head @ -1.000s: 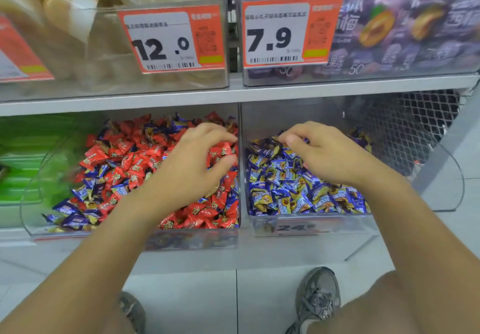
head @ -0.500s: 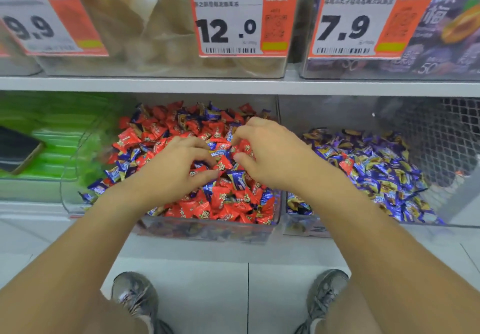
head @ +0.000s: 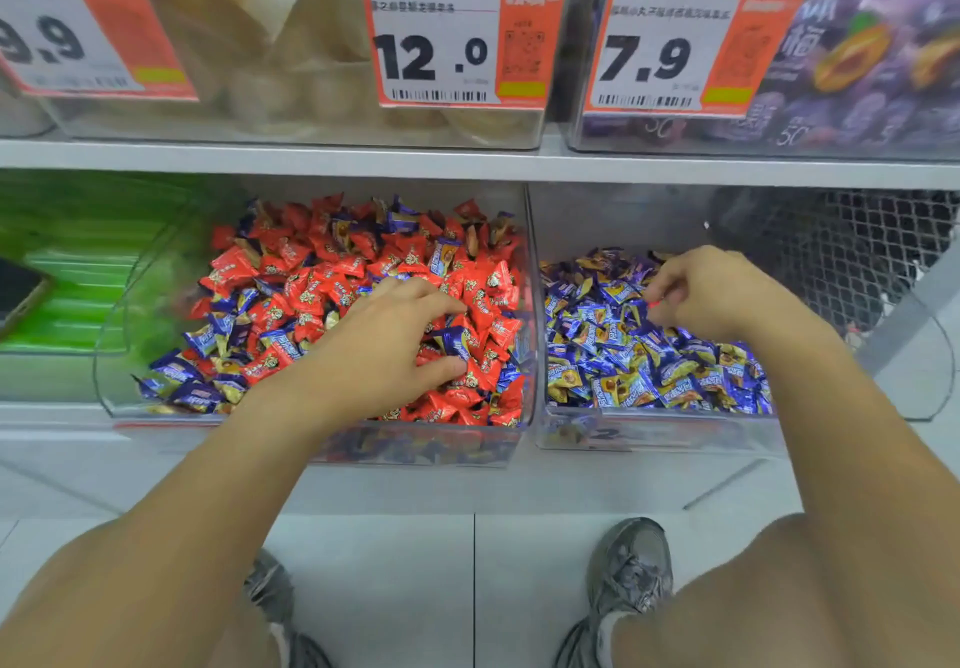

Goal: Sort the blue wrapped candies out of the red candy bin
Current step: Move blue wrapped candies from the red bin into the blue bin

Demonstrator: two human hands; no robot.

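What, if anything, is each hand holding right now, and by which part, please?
The left hand pinches a blue wrapped candy between thumb and fingers. The right hand is curled; whether it holds anything cannot be told.

Two hands are seen, a left hand and a right hand. Two clear bins of candy are seen on the low shelf, the red candy bin and the blue candy bin. The red candies and the blue wrapped candies are piled up, too many to be counted. Three price tags are seen on the shelf above: one with 9.9, one with 12.0 and one with 7.9. Two grey shoes are seen on the floor, a left shoe and a right shoe.
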